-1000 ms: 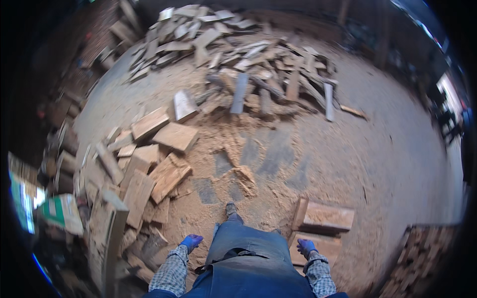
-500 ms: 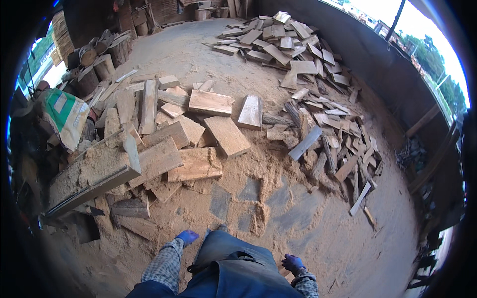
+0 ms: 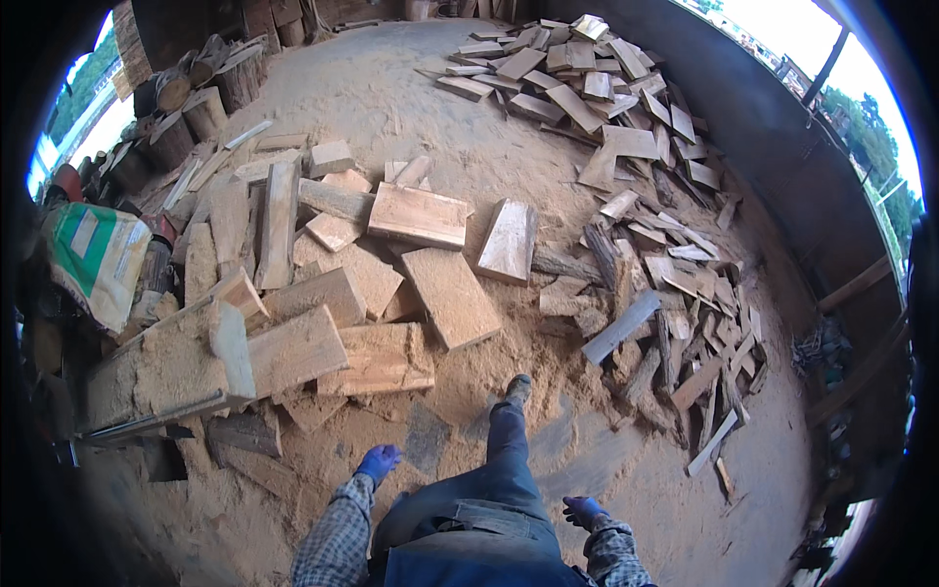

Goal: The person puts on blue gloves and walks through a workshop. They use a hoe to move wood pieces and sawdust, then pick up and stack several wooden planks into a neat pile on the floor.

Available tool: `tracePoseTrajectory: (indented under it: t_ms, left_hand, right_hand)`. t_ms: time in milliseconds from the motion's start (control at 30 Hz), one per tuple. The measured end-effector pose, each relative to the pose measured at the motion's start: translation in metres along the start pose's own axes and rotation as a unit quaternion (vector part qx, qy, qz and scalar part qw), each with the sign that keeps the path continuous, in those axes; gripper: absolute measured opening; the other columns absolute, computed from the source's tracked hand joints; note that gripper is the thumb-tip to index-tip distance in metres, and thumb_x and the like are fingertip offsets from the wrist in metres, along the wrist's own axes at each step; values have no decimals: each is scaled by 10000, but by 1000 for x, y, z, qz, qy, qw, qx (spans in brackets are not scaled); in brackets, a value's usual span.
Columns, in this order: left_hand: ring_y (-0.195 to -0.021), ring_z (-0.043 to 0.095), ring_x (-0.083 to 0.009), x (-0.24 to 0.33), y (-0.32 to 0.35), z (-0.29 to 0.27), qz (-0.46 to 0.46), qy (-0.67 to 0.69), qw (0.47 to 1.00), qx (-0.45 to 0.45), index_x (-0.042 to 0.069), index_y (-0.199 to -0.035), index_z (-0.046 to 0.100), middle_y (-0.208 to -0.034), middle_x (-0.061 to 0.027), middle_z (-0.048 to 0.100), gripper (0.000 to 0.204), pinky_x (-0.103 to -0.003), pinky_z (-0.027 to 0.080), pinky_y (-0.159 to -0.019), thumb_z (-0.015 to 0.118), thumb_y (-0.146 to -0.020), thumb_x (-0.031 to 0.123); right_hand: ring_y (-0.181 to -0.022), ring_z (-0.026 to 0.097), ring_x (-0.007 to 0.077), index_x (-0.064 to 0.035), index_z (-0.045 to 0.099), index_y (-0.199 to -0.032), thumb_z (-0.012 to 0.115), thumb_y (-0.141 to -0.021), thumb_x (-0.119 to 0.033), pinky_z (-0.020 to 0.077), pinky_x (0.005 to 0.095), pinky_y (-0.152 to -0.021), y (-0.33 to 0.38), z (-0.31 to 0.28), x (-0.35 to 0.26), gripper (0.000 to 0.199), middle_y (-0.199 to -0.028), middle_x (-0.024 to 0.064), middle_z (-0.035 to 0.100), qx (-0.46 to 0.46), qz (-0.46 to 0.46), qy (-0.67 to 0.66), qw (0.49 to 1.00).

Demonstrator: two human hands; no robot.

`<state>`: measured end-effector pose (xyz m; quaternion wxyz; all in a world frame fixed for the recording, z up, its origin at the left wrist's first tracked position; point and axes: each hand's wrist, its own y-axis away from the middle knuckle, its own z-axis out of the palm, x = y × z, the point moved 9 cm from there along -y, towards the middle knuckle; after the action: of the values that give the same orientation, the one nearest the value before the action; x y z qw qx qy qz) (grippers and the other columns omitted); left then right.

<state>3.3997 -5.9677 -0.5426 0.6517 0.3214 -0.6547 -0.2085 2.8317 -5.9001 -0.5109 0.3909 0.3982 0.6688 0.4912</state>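
Note:
My left hand [image 3: 380, 462], in a purple-blue glove, hangs beside my left thigh with its fingers loosely bent and nothing in it. Nearest to it is a sawdust-dusted wood block [image 3: 378, 360], out of reach of the fingers. On the other side, my right hand [image 3: 585, 511], gloved alike, is held out over the floor, empty, fingers partly spread. Between them one leg is stretched forward, its shoe [image 3: 519, 388] on the sawdust near a slanting thick board [image 3: 452, 296].
A sawdust-covered beam with a metal edge [image 3: 166, 416] lies at the left. Split boards [image 3: 567, 73] are heaped at the back, scrap wood [image 3: 675, 333] at the right. Logs [image 3: 203, 113] and a green-white sack [image 3: 98, 256] stand left. A dark wall [image 3: 773, 166] runs along the right.
I have stepped forward, one leg now stretched out in front. My left hand has moved slightly right and my right hand slightly right; both stay empty.

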Motion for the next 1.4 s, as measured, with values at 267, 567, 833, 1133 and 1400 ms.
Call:
tracePoseTrajectory:
  t_ms: [267,567,833,1133,1400]
  left_hand:
    - [-821,632,-199,-71,-104,-39,-141,31,968,203,5,-1043,632,-903,-70,673,340,-311,512,-748,706,-854,278]
    - [-1230,484,-212,27,-346,140,-141,146,971,125,-28,-1391,350,-1335,-139,490,572,-320,380,-1059,619,-935,187]
    - [-1196,514,-231,-28,-594,170,-143,148,959,193,-25,-1289,510,-1283,-123,558,569,-365,390,-1050,699,-862,299]
    - [-1196,533,-234,-22,-575,174,-154,252,946,137,68,-1380,447,-1337,-85,525,642,-385,453,-985,670,-861,372]
    - [-1116,549,-210,130,-371,190,-302,192,932,54,181,-1365,457,-1279,-38,555,677,-396,468,-845,686,-802,477]
  right_hand:
    - [-777,653,237,-19,670,-1019,624,-884,-378,507,415,-720,-202,-72,-284,386,-901,165,695,83,-416,529,735]
    - [-1110,598,351,72,561,-1215,571,-869,-462,464,373,-937,-377,-27,-596,637,-1165,267,616,5,-213,248,945]
    - [-1200,531,379,84,440,-1330,635,-837,-535,423,397,-1003,-590,75,-690,815,-1304,272,529,-4,-304,219,927]
    - [-997,631,249,102,542,-1234,751,-733,-547,485,348,-863,-605,68,-656,846,-1115,207,647,13,-285,77,955]
    - [-1014,636,219,-1,515,-1290,805,-752,-383,520,334,-888,-408,59,-535,721,-1174,106,635,-267,-79,-284,918]
